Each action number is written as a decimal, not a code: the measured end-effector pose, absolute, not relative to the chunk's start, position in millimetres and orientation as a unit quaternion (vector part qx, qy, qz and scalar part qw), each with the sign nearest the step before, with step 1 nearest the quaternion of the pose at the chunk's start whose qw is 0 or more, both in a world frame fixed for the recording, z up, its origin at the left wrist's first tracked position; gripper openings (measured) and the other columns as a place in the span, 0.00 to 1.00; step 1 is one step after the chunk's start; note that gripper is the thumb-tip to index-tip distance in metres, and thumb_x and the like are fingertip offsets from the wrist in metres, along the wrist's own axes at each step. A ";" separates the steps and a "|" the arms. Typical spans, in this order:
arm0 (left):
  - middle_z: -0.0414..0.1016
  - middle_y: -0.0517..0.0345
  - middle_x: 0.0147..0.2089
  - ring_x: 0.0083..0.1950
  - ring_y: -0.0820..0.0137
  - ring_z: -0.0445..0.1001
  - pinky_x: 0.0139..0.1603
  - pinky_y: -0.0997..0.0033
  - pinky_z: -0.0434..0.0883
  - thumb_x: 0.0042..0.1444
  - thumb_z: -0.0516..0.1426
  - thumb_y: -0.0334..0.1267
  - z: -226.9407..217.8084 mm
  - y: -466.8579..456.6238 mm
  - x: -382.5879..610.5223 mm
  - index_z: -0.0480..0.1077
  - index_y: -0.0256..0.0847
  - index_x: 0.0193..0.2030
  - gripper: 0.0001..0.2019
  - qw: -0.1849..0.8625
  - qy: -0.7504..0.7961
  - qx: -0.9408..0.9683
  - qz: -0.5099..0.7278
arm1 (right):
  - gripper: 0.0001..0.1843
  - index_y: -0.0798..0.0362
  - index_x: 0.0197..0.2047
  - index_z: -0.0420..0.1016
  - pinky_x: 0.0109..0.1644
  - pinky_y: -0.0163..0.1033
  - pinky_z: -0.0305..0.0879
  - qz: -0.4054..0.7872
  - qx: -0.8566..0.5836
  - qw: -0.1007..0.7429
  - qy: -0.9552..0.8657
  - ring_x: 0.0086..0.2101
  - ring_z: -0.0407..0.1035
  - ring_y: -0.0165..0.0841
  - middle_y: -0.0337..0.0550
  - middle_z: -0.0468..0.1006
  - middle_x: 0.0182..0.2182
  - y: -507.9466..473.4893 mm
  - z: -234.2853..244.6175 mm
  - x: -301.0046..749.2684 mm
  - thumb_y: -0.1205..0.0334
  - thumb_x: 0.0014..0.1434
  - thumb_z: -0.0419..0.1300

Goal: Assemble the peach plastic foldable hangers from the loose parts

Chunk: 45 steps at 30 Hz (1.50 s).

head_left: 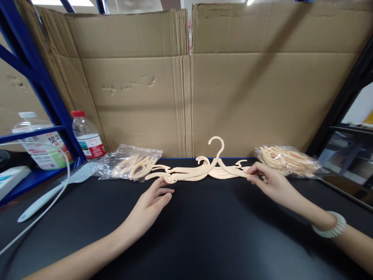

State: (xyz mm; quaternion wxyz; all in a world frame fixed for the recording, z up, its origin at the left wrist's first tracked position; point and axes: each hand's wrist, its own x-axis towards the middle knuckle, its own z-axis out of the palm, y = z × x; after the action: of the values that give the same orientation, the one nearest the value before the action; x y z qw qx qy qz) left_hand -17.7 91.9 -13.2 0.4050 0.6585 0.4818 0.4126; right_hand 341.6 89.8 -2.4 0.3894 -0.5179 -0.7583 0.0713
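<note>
A cream folding clothes hanger point(224, 168) stands with its hook upward near the back of the black table, over several similar hangers point(192, 178) lying together. My right hand point(269, 182) pinches the end of its right arm between thumb and fingers. By the left ends of the hangers is my left hand point(153, 202), its fingers stretched and the thumb apart. The left fingertips lie at or just in front of a hanger end; contact is unclear.
Clear bags of cream hangers lie left point(131, 165) and right point(288, 161). At left are a pale hairbrush point(78, 175), a white cable point(68, 171), a red-capped bottle point(89, 140) and a blue shelf frame point(55, 97). Cardboard point(140, 93) walls the back.
</note>
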 end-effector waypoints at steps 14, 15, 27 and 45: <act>0.76 0.57 0.39 0.33 0.71 0.71 0.40 0.71 0.71 0.64 0.48 0.42 -5.0 77.3 -13.7 0.58 0.45 0.65 0.22 0.304 0.408 0.807 0.300 | 0.05 0.50 0.40 0.70 0.32 0.35 0.66 0.082 -0.477 0.329 -0.811 0.32 0.70 0.33 0.41 0.76 0.33 72.8 -7.5 315.4 0.63 0.63 0.53; 0.76 0.57 0.38 0.31 0.72 0.69 0.38 0.72 0.70 0.65 0.47 0.42 -4.6 77.7 -13.6 0.59 0.45 0.64 0.22 0.321 0.408 0.800 0.302 | 0.07 0.50 0.42 0.70 0.34 0.36 0.67 0.064 -0.465 0.328 -0.820 0.33 0.70 0.34 0.42 0.76 0.35 73.2 -8.7 315.9 0.64 0.63 0.53; 0.73 0.56 0.34 0.29 0.71 0.65 0.35 0.69 0.66 0.63 0.49 0.46 0.7 79.3 -11.0 0.66 0.40 0.56 0.19 0.398 0.408 0.754 0.326 | 0.15 0.52 0.39 0.74 0.31 0.40 0.62 -0.287 -0.506 0.207 -0.787 0.32 0.71 0.39 0.49 0.78 0.37 66.3 -1.8 325.1 0.56 0.67 0.48; 0.74 0.56 0.35 0.29 0.71 0.66 0.35 0.69 0.67 0.63 0.49 0.46 1.4 78.5 -9.8 0.66 0.41 0.55 0.18 0.383 0.406 0.765 0.321 | 0.19 0.46 0.57 0.66 0.36 0.42 0.75 -0.025 -0.461 0.397 -0.793 0.36 0.70 0.33 0.53 0.62 0.56 66.6 -5.6 311.3 0.65 0.62 0.52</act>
State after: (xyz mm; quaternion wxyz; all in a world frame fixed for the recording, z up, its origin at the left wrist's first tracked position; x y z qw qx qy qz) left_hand -9.8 78.5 1.4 0.3831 0.7652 0.4059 0.3210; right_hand 311.3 66.6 -5.6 0.3971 -0.4612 -0.7931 -0.0248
